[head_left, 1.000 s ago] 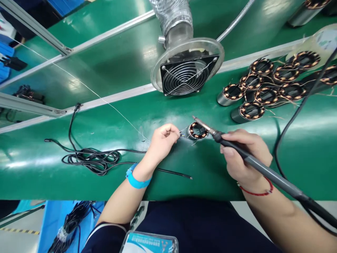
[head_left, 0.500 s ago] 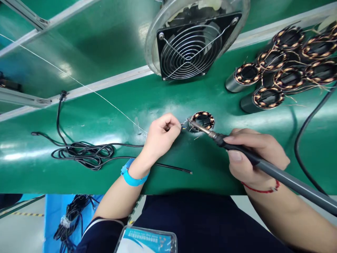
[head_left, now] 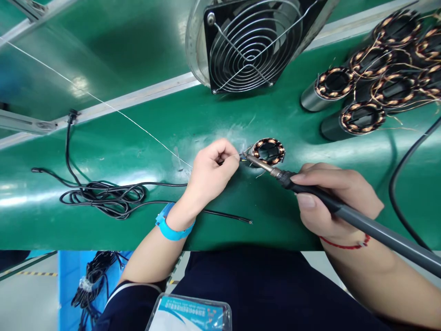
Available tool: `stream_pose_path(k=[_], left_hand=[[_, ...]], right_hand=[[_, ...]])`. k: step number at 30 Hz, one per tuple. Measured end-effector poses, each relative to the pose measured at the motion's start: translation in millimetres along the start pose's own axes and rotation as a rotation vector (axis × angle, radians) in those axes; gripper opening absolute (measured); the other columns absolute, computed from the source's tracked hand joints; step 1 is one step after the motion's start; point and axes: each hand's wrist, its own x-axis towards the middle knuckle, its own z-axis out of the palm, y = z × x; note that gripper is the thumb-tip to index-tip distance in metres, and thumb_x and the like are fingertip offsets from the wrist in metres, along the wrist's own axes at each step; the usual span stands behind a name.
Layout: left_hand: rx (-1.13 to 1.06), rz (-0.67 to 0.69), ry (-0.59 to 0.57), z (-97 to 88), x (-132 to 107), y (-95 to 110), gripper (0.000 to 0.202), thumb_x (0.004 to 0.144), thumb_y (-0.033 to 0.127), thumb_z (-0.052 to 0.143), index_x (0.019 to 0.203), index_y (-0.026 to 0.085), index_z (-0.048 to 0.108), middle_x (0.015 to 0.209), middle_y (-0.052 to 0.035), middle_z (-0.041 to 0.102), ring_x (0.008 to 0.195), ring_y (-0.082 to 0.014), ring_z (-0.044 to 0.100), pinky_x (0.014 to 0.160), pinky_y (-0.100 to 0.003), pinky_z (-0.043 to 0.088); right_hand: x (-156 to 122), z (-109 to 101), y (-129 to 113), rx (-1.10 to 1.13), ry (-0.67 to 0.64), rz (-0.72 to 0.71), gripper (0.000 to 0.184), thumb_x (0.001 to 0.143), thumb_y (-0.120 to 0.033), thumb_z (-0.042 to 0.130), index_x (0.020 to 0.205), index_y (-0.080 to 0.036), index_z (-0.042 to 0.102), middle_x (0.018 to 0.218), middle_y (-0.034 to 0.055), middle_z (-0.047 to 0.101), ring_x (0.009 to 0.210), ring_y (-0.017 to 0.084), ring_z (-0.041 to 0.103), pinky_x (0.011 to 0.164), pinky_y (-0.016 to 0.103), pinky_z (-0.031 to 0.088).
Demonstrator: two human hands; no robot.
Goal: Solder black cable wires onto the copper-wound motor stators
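Observation:
My right hand (head_left: 339, 197) is wrapped round a soldering iron (head_left: 310, 191), its metal tip pointing left. The tip is close to fine wire ends beside a stator with copper windings (head_left: 268, 151) that stands on the green bench. Just left of it, my left hand (head_left: 215, 170) is closed in a pinch on a thin pale strand, which looks like solder wire (head_left: 138, 125). A black cable (head_left: 165, 184) runs into the same hand, and small coloured leads show at the fingertips. Whether the tip touches the leads is too small to tell.
Several more wound stators (head_left: 361, 119) stand at the right. A fan with a wire guard (head_left: 250, 57) is at the back. Coiled black cable (head_left: 106, 195) lies on the left, and a loose cable end (head_left: 241, 219) near the front. A blue bin (head_left: 69, 285) with cables is below.
The iron's tip has shifted slightly left relative to the stator, nearer my left fingertips. Both hands keep their grips. The whole view has shifted a little.

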Motion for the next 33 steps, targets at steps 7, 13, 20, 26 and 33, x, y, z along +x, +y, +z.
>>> stream_pose_path(k=[7, 13, 20, 26, 33], left_hand=[[0.012, -0.006, 0.005, 0.4, 0.6, 0.9, 0.016, 0.073, 0.007, 0.054, 0.061, 0.018, 0.052, 0.054, 0.0064, 0.045, 0.051, -0.0064, 0.039, 0.050, -0.021, 0.029], [-0.004, 0.002, -0.008, 0.7, 0.2, 1.1, 0.017, 0.073, 0.006, 0.053, 0.061, 0.018, 0.052, 0.054, 0.0065, 0.044, 0.051, -0.0060, 0.038, 0.049, -0.021, 0.029], [0.011, -0.006, 0.007, 1.4, 1.3, 2.8, 0.017, 0.074, 0.006, 0.054, 0.061, 0.018, 0.052, 0.054, 0.0063, 0.045, 0.051, -0.0063, 0.040, 0.050, -0.021, 0.030], [0.000, -0.007, 0.002, 0.8, 1.9, 4.5, 0.017, 0.073, 0.005, 0.054, 0.061, 0.018, 0.052, 0.053, 0.0068, 0.045, 0.051, -0.0061, 0.039, 0.050, -0.021, 0.030], [-0.008, 0.017, 0.002, 0.4, 1.4, 4.0, 0.016, 0.072, 0.006, 0.054, 0.061, 0.017, 0.053, 0.054, 0.0065, 0.047, 0.051, -0.0064, 0.040, 0.050, -0.021, 0.030]], right_hand=[[-0.4, -2.1, 2.4, 0.026, 0.028, 0.025, 0.014, 0.085, -0.022, 0.058, 0.096, -0.022, 0.067, 0.056, -0.0025, 0.050, 0.046, 0.012, 0.051, 0.041, 0.025, 0.042], [-2.9, -1.7, 3.6, 0.030, 0.028, 0.090, 0.019, 0.083, -0.024, 0.062, 0.101, -0.024, 0.068, 0.064, 0.0000, 0.056, 0.049, 0.014, 0.052, 0.044, 0.029, 0.044], [6.3, -5.9, -7.8, -0.174, -0.154, 0.108, 0.044, 0.083, -0.017, 0.070, 0.124, -0.030, 0.061, 0.091, 0.0032, 0.072, 0.072, 0.019, 0.066, 0.065, 0.033, 0.057], [25.4, -12.0, -35.1, -0.270, -0.271, 0.202, 0.045, 0.092, -0.026, 0.062, 0.135, -0.036, 0.053, 0.110, -0.0013, 0.073, 0.081, 0.018, 0.071, 0.072, 0.033, 0.059], [34.8, 1.5, -27.5, -0.239, -0.332, 0.237, 0.037, 0.095, -0.023, 0.056, 0.130, -0.032, 0.054, 0.106, 0.0006, 0.074, 0.100, 0.023, 0.069, 0.085, 0.040, 0.055]])
